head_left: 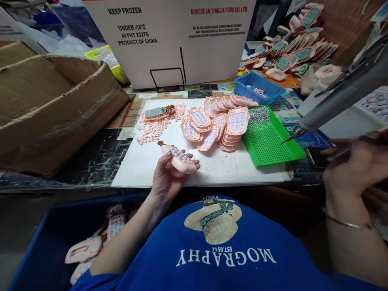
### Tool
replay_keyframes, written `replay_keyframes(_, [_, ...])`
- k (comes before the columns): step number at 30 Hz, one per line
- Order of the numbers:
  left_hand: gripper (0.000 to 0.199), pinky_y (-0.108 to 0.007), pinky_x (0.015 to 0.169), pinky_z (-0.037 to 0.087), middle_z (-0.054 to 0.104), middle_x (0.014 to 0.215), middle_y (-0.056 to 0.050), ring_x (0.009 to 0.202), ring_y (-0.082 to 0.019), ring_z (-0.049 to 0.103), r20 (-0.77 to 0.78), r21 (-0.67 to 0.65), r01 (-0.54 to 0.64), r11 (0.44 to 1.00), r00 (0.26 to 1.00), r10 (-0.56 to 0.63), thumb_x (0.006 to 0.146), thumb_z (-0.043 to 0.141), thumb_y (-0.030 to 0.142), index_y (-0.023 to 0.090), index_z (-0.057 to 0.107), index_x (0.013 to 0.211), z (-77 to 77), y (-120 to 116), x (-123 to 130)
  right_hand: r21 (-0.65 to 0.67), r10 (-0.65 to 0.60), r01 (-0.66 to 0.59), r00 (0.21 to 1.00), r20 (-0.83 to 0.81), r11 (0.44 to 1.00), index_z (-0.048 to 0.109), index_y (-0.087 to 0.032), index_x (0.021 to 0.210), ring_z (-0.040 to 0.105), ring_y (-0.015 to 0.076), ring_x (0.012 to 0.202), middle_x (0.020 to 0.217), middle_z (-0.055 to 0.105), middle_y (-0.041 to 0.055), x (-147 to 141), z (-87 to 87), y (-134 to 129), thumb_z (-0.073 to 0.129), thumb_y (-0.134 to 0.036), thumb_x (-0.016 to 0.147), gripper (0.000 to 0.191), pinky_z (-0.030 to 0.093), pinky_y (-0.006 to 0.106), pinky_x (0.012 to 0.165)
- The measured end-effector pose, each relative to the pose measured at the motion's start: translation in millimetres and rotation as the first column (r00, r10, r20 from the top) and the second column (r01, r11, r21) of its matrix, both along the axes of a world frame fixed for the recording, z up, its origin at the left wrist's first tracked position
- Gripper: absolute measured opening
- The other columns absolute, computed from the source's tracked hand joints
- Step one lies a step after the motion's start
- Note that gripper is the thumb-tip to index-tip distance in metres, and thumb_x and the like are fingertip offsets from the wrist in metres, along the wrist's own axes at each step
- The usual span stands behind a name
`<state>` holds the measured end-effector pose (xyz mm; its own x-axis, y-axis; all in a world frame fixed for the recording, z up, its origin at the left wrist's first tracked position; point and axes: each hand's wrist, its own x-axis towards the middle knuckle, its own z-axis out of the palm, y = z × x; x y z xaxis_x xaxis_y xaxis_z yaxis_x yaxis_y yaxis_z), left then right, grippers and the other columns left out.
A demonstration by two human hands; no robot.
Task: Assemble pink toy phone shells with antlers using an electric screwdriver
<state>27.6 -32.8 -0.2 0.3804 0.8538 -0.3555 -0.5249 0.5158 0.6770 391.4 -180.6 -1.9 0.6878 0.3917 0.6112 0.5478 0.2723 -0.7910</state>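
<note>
My left hand (pixel 168 171) is closed round a pink toy phone (pixel 182 161), with its pale buttons facing up and a brown piece at its far end. At the right edge, my right hand (pixel 351 165) is blurred by motion, and its fingers are hard to make out. A grey electric screwdriver (pixel 342 91) slants in above it, its bit over the green tray (pixel 263 151). Pink keypad panels (pixel 237 121) are stacked on the white board (pixel 145 165). Behind my left hand, a pink shell with a green circuit board (pixel 154 113) lies beside small loose pink parts (pixel 153 130).
A cardboard box (pixel 60 105) stands at the left, a large white carton (pixel 182 44) at the back. Beyond the green tray, which holds screws, is a blue basket (pixel 259 89). More shells (pixel 294 46) are heaped back right. A blue bin (pixel 39 246) with pink toys sits lower left.
</note>
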Motion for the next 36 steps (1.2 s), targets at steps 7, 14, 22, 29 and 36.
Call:
replay_keyframes(7, [0.050, -0.041, 0.080, 0.064, 0.075, 0.085, -0.010, 0.078, -0.027, 0.075, -0.010, -0.003, -0.017, 1.000, 1.000, 0.017, 0.058, 0.083, 0.046, 0.013, 0.069, 0.092, 0.5, -0.8, 4.6, -0.213, 0.379, -0.319, 0.840, 0.388, 0.924, 0.057, -0.027, 0.139, 0.063, 0.0115, 0.059, 0.090, 0.072, 0.0020, -98.6, -6.8, -5.0, 0.052, -0.011, 0.093, 0.049, 0.054, 0.024, 0.052])
replay_keyframes(14, [0.045, -0.040, 0.076, 0.064, 0.075, 0.089, -0.009, 0.081, -0.026, 0.075, 0.000, 0.015, -0.032, 0.999, 0.999, 0.032, 0.062, 0.081, 0.046, 0.016, 0.068, 0.094, -2.6, 0.4, 5.7, -0.335, 0.607, -0.507, 0.666, 0.433, 0.794, 0.056, -0.015, 0.134, 0.064, 0.0143, 0.072, 0.089, 0.069, 0.0065, -142.0, -19.6, 25.9, 0.049, -0.021, 0.102, 0.033, 0.055, 0.024, 0.062])
replay_keyframes(22, [0.041, -0.045, 0.086, 0.061, 0.073, 0.083, -0.008, 0.076, -0.025, 0.074, 0.058, -0.015, -0.007, 1.000, 0.998, 0.008, 0.069, 0.074, 0.046, 0.014, 0.065, 0.093, 0.9, -2.1, 15.0, -0.478, 0.685, -0.492, 0.569, 0.455, 0.727, 0.058, -0.016, 0.128, 0.062, 0.0134, 0.071, 0.085, 0.065, 0.0043, -158.0, -1.1, 36.0, 0.054, -0.018, 0.101, 0.028, 0.050, 0.024, 0.062])
replay_keyframes(29, [0.042, -0.050, 0.094, 0.057, 0.073, 0.083, -0.009, 0.076, -0.027, 0.075, 0.102, -0.045, -0.013, 0.999, 0.995, 0.017, 0.068, 0.076, 0.044, 0.013, 0.064, 0.093, -5.1, -1.1, 10.6, -0.512, 0.663, -0.422, 0.488, 0.568, 0.749, 0.059, -0.017, 0.126, 0.063, 0.0136, 0.071, 0.087, 0.068, 0.0050, -170.3, 5.6, 44.0, 0.054, -0.015, 0.100, 0.026, 0.050, 0.024, 0.061])
replay_keyframes(36, [0.041, -0.047, 0.094, 0.058, 0.072, 0.084, -0.010, 0.081, -0.027, 0.075, 0.159, -0.137, -0.026, 0.990, 0.986, 0.048, 0.079, 0.066, 0.049, 0.014, 0.062, 0.100, -4.0, 1.6, 7.4, -0.515, 0.616, -0.340, 0.479, 0.625, 0.787, 0.060, -0.012, 0.124, 0.063, 0.0144, 0.072, 0.088, 0.068, 0.0057, -170.3, -0.9, 46.7, 0.057, -0.013, 0.098, 0.026, 0.050, 0.026, 0.063])
